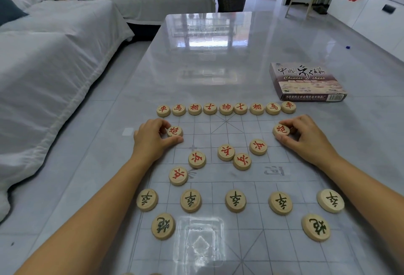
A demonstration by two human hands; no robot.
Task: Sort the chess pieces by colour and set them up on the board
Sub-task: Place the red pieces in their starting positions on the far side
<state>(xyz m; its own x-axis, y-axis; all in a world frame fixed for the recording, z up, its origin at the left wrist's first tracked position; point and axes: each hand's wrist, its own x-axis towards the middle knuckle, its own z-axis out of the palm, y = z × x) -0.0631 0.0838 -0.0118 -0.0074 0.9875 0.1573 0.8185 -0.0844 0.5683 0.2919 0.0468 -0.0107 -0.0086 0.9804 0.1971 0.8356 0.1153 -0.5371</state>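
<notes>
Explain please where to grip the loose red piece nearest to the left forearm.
Pinch the red piece by its round rim, coming from above with thumb and finger on opposite edges. It lies flat on the board, with nothing touching it.

Our left hand point(153, 141) and right hand point(306, 137) are bare; both forearms point(105, 204), reaching in from seven and five o'clock, are uncovered throughout.

The box point(306, 82) reads "Chinese chess"; the far row of red pieces point(226, 108) shows 車馬相士帥士相馬車.
</notes>
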